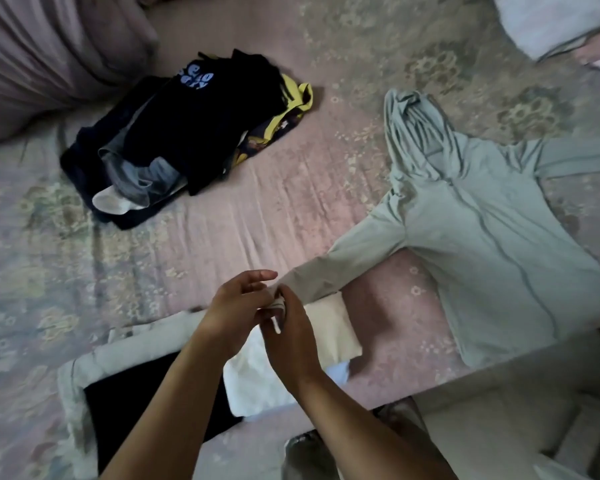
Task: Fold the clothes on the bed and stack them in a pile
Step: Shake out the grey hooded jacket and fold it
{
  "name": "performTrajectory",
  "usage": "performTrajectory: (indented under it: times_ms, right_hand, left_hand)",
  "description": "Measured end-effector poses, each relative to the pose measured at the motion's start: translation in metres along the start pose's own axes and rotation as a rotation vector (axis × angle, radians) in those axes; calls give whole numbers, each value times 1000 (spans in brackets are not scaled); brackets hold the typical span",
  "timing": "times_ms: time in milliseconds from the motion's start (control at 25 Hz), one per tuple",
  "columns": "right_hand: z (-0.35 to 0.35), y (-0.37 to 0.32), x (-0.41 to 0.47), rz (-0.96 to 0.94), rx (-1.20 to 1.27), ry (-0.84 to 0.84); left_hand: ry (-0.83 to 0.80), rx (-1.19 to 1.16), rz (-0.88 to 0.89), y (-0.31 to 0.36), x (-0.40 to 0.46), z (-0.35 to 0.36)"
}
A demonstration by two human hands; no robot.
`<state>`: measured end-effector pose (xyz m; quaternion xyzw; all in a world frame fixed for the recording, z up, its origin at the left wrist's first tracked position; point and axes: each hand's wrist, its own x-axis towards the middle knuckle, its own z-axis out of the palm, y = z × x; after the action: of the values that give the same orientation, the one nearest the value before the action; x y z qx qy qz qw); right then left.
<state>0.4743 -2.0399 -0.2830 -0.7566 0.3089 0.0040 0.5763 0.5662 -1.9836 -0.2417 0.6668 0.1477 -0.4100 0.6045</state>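
Observation:
A pale green hooded top point(492, 237) lies spread flat on the bed at the right, hood toward the far side, one sleeve stretched toward me. My left hand point(238, 308) and my right hand point(288, 336) meet at that sleeve's cuff point(280, 299); both pinch it, and the cuff is bunched between my fingers. A pile of folded dark clothes point(187, 133), with a yellow-patterned piece and a grey one in it, sits at the far left. Flat white and cream pieces point(329, 332) and a black one point(153, 403) lie under my forearms.
The bed has a pink floral cover point(291, 209). A pleated pillow point(49, 53) lies at the far left corner, another pillow point(548, 22) at the far right. The bed's near edge point(499, 355) runs bottom right, with floor beyond.

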Motion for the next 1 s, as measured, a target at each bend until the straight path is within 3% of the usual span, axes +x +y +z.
performTrajectory:
  times_ms: [80,240,360,480,640,720,880,1000]
  right_hand:
    - [-32,-6,10,43,63,73]
    - [-131,-1,47,77,132,-20]
    - [-230,-2,94,52,213,-52]
    - [-340,28,156,177,431,-45]
    - [-468,105,256,304,430,-25]
    - [-513,148,303,371,360,-24]
    - [-561,241,368,480,-31,-183]
    - [-565,267,390,499,-102,-156]
  left_hand:
    - [-13,76,47,15,2,26]
    - [-117,61,111,53,13,119]
    - [-231,117,233,77,39,217]
    - [-202,173,313,93,95,334]
    - [-54,313,497,77,167,473]
    - [109,327,517,42,191,498]
    - [596,441,399,-36,223,451]
    - [758,608,303,-51,236,379]
